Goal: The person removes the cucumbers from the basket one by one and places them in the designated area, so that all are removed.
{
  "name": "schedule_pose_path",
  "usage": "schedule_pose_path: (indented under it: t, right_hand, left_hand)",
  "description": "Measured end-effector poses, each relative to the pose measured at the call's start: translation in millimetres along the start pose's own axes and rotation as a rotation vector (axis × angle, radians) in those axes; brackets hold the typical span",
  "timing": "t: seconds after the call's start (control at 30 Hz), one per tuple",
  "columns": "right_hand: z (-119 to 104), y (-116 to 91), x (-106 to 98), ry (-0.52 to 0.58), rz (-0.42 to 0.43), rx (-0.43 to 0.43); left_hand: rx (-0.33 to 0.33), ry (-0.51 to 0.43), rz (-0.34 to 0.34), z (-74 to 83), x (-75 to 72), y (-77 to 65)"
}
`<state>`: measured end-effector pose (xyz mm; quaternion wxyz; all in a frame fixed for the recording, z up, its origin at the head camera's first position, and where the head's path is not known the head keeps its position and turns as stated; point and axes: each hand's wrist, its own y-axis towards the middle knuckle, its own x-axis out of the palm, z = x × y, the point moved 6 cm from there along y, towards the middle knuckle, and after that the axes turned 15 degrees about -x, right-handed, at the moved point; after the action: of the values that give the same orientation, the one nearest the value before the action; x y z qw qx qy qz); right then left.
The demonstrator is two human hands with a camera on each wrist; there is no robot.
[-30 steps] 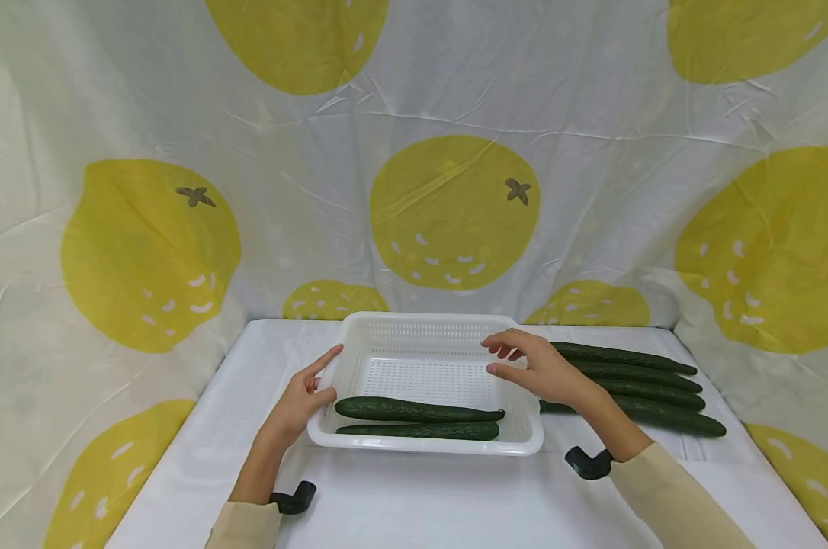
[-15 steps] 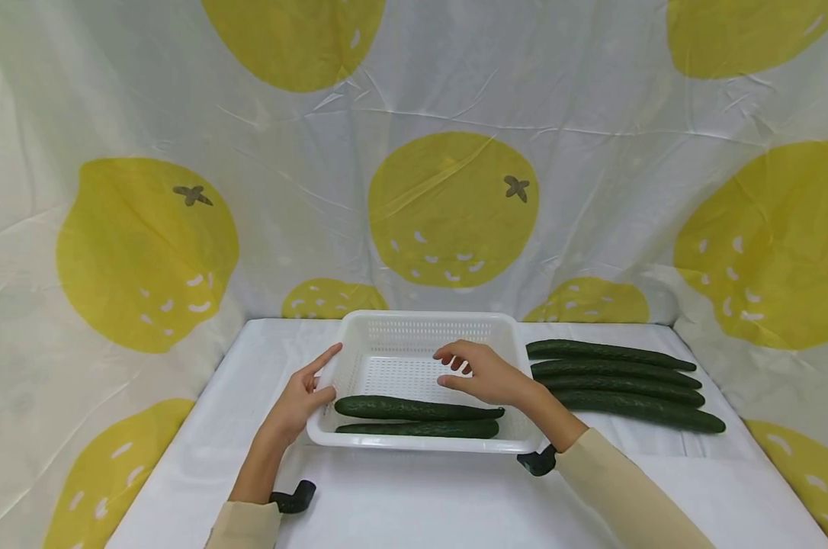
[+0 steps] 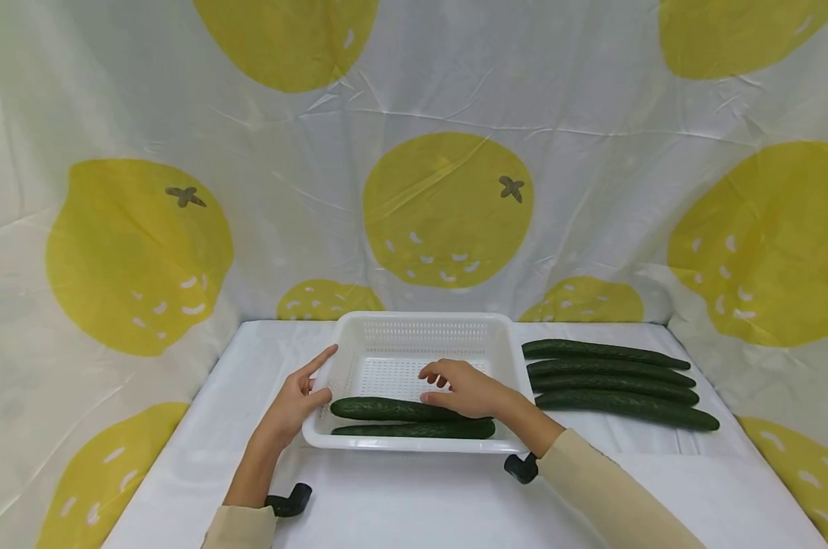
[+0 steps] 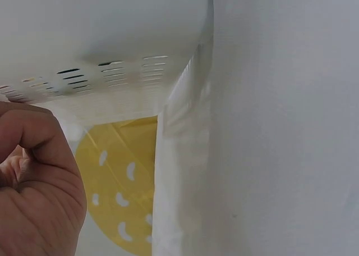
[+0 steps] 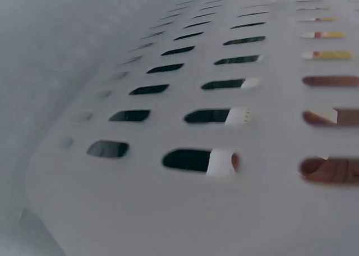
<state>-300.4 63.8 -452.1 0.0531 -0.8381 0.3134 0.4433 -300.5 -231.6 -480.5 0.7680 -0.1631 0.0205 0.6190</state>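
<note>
A white slotted plastic basket (image 3: 421, 444) stands on the table with two dark green cucumbers inside, one cucumber (image 3: 386, 409) lying behind the other cucumber (image 3: 414, 431) along the near wall. At the basket's left rim, my left hand (image 3: 292, 404) holds on with thumb and index finger spread, its other fingers curled. Over the basket's right half is my right hand (image 3: 465, 389), fingers loosely bent and holding nothing; it hides the right end of the rear cucumber. Whether it touches that cucumber, I cannot tell. In the right wrist view, the slotted basket wall (image 5: 252, 138) hides most of the hand.
Several more cucumbers (image 3: 620, 406) lie side by side on the white tablecloth (image 3: 414, 503), right of the basket. Behind the table hangs a white curtain (image 3: 579, 198) printed with yellow fruit. Black wrist-worn pieces show below both hands.
My right hand has moved left from the basket's right rim to over its inside, then lower toward the rear cucumber. My left hand stays at the left rim.
</note>
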Motion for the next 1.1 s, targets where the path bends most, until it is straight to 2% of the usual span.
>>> schedule_pose_path:
  t: [0.57,0.77,1.1]
  right_hand:
    - [4.4,-4.4,28.7,-0.043,-0.255,0.111]
    - [5.1,-3.5,33.2,-0.072,-0.28,0.116]
    - [3.0,-0.3,29.5,-0.075,-0.235,0.105]
  left_hand:
    - [0.007,-0.014,-0.006,-0.3,0.6,-0.1]
    - [0.009,-0.013,-0.009,-0.4,0.9,-0.4]
    - [-0.003,-0.004,0.009,0.6,0.2,-1.1]
